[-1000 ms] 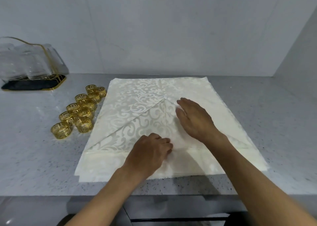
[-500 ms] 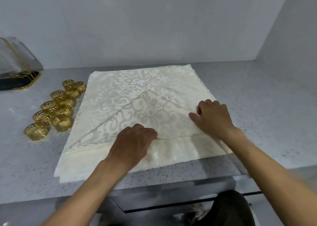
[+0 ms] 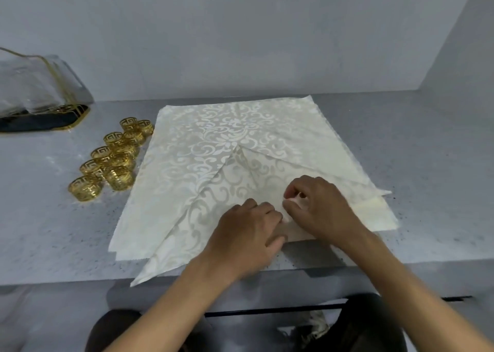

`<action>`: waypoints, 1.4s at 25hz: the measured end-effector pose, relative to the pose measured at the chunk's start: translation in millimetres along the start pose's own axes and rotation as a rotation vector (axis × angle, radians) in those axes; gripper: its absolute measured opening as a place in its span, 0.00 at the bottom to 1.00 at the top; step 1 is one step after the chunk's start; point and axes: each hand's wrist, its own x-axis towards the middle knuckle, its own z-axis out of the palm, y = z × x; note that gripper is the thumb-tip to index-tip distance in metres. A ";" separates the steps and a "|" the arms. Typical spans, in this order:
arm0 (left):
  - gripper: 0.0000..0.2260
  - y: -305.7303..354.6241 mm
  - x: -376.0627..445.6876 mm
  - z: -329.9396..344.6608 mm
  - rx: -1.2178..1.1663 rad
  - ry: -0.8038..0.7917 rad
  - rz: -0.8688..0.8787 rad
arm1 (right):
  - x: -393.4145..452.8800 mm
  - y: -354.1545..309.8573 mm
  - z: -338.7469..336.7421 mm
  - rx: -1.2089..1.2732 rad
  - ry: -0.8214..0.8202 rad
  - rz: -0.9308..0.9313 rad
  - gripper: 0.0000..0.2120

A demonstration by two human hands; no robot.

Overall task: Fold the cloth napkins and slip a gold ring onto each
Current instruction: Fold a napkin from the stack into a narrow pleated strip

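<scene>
Near the counter's edge, the left hand (image 3: pixel 247 234) pressed flat while the right hand (image 3: pixel 319 207) pinched the napkin (image 3: pixel 203 148), whose overhanging near-left corner risked dragging folds askew.

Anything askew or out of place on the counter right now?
One thing: the folded napkin's near-left point hangs over the counter front edge, skewed against the napkin under it. The gold rings stand grouped at left; nothing is spilled or damaged.
</scene>
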 end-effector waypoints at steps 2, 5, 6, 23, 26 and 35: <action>0.11 -9.7 -2.5 -21.8 -0.219 -0.009 -0.084 | -1.6 -7.4 15.3 0.033 0.032 -0.109 0.04; 0.04 -59.0 -3.8 -50.1 -0.364 0.081 -0.193 | -0.5 -22.3 29.5 0.030 -0.013 -0.145 0.07; 0.03 -78.3 -4.6 -56.0 -0.343 0.028 -0.202 | -1.5 -21.0 32.7 0.017 -0.016 -0.131 0.07; 0.10 -138.9 0.5 -84.2 -0.778 -0.409 -0.300 | -18.0 -36.6 29.5 0.082 -0.067 -0.032 0.10; 0.07 -129.5 10.1 -67.2 -0.767 -0.119 -0.620 | -15.8 -43.6 17.9 0.220 -0.110 0.104 0.22; 0.10 -133.9 16.8 -34.5 -0.607 0.015 -0.774 | -8.0 -44.5 28.3 0.190 0.007 0.315 0.09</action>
